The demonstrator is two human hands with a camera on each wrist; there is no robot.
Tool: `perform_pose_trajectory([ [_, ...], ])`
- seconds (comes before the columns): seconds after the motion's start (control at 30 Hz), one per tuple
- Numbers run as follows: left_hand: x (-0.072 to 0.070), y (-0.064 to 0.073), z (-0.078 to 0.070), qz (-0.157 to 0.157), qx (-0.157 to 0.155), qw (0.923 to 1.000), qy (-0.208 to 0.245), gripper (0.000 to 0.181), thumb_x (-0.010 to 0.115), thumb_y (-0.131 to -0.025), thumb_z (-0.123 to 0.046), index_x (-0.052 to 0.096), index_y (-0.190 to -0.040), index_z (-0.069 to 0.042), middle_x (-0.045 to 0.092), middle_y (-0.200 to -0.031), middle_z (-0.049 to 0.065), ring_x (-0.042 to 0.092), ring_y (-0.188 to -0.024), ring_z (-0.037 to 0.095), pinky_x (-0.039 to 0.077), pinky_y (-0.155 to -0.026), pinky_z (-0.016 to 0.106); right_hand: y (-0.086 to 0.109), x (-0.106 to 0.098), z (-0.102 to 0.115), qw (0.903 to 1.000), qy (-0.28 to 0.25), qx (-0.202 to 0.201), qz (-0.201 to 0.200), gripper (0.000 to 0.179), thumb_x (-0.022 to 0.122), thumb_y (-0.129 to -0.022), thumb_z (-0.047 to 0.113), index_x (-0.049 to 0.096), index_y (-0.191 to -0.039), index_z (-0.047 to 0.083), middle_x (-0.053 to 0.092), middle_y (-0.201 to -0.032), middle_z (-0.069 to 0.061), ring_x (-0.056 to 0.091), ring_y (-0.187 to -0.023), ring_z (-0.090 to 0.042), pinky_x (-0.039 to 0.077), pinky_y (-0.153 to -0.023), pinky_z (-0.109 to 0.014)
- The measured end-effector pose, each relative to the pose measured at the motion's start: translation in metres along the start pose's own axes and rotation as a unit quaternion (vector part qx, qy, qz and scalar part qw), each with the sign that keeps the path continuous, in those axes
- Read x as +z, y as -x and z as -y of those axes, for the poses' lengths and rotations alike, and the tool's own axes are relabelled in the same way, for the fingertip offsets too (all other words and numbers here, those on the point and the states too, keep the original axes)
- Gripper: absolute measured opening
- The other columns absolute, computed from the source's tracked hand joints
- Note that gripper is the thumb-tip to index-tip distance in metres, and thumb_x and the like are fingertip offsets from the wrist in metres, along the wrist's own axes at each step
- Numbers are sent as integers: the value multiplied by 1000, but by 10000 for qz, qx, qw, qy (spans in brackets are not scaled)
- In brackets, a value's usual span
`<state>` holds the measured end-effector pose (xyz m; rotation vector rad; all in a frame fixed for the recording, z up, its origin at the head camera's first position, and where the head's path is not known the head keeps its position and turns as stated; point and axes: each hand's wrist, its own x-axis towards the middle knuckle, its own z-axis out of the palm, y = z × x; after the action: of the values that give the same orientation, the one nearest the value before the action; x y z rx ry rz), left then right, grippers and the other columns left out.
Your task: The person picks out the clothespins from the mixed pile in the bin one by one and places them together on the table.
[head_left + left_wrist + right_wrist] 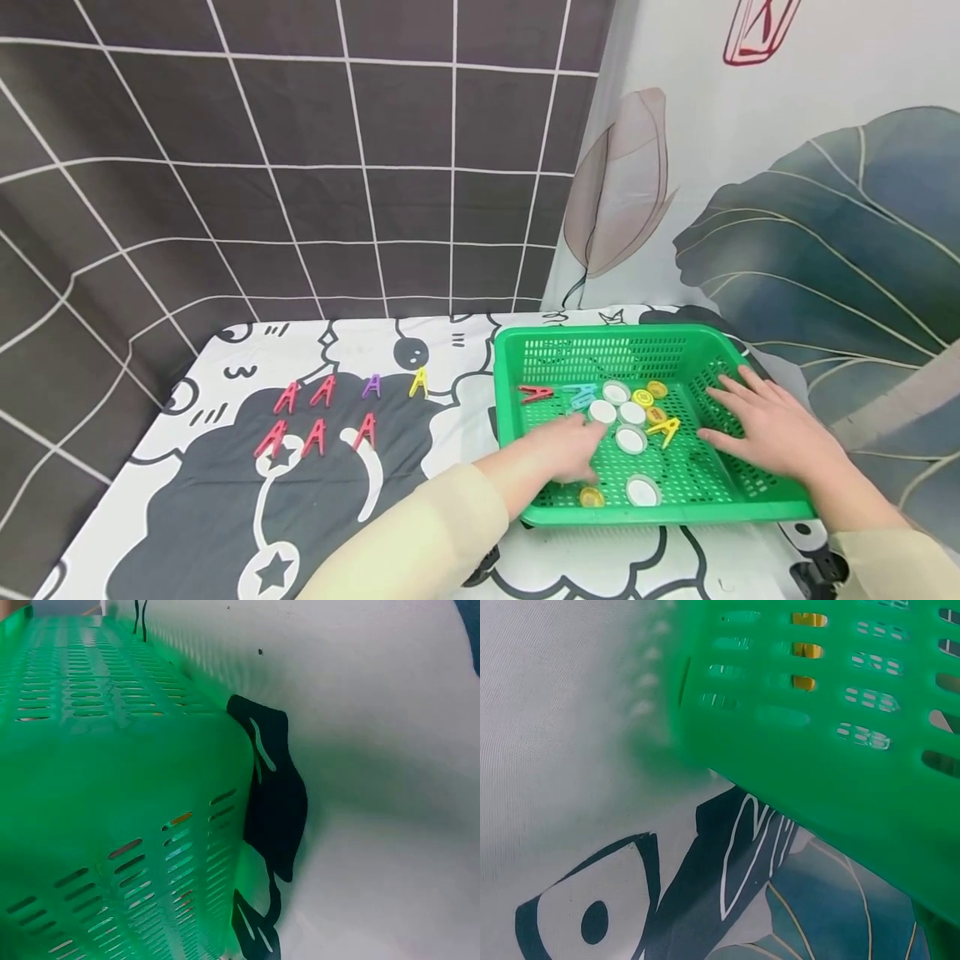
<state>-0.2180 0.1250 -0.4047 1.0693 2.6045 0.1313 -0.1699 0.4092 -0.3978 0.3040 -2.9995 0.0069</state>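
Observation:
A green plastic basket (600,517) with slotted walls holds several white bottle caps (642,491) and yellow caps (591,497). A red clothespin (536,393), light-blue clothespins (582,396) and a yellow clothespin (665,429) lie in it too. My left hand (562,447) reaches in over the near left side, its fingertips beside the white caps; its underside is hidden. Over the right wall my right hand (780,425) has its fingers spread, with nothing held. Both wrist views show the basket's outer wall (112,772) close up, and neither hand.
Left of the basket, several red clothespins (316,437) lie on the patterned cloth (202,500) in two rough rows. A purple clothespin (372,386) and another yellow one (418,382) share the back row. A dark grid curtain (405,200) hangs behind.

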Motion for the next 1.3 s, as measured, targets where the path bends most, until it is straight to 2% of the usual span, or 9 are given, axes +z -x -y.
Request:
perform_pose_trajectory([
  [0.13,1,1,-1,524,-336,9981,-31,73,73,-77,-41,39,-140,-26,37,-144,1,36,-132,18,33,-104,35,0,0,0,10000,31,-6,3,73,63,-82,54,54,-127,-3,43,-132,-33,18,-134,-47,21,-98,-65],
  [0.23,1,3,-2,719,-473,9963,-22,75,75,-77,-36,37,-141,-27,34,-146,1,33,-133,19,32,-105,36,0,0,-1,10000,52,-4,29,73,63,-82,54,54,-127,-3,43,-133,-32,18,-134,-47,21,-98,-65],
  [0.43,0,6,-2,621,-729,9954,-17,73,79,-72,-23,44,-136,-28,36,-142,4,38,-130,22,38,-100,39,-1,1,0,10000,43,-18,23,73,63,-82,54,54,-127,-3,43,-133,-32,18,-134,-47,21,-98,-65],
  [0.57,0,6,-2,592,-868,9941,-259,68,79,-74,-21,47,-134,-24,40,-137,7,47,-118,22,46,-91,37,-1,1,0,10000,58,-7,23,73,63,-82,54,54,-126,-3,43,-132,-32,18,-134,-47,21,-98,-65],
  [0.67,1,4,-3,700,-943,9926,-309,68,77,-77,-19,46,-137,-23,36,-141,7,49,-115,22,48,-87,37,-1,1,0,10000,71,15,36,73,63,-82,54,54,-126,-4,43,-132,-32,18,-134,-47,21,-98,-65],
  [0.8,2,1,-4,835,-923,9912,-456,69,79,-75,-24,47,-137,-22,34,-144,6,50,-116,22,48,-87,37,-1,1,0,10000,72,15,40,73,63,-82,53,54,-126,-3,43,-132,-32,18,-134,-47,21,-98,-65],
  [0.97,4,-1,-5,885,-831,9913,-514,58,82,-71,-26,59,-124,-23,41,-136,3,52,-107,19,48,-85,36,0,1,0,9999,93,28,52,73,64,-81,54,55,-126,-3,43,-132,-32,19,-134,-48,21,-98,-65],
  [1.1,5,0,-3,760,-637,9942,-424,51,82,-70,-25,63,-117,-22,46,-130,1,53,-104,16,49,-85,35,0,1,0,9999,135,19,32,73,64,-81,54,55,-126,-4,43,-132,-32,19,-133,-48,22,-98,-64],
  [1.3,4,-1,-2,489,-215,9980,-325,47,80,-71,-35,63,-113,-21,52,-118,-4,52,-103,10,48,-85,32,-1,2,-1,9999,130,-20,-9,73,64,-81,54,55,-125,-3,44,-132,-32,19,-134,-47,21,-98,-65],
])
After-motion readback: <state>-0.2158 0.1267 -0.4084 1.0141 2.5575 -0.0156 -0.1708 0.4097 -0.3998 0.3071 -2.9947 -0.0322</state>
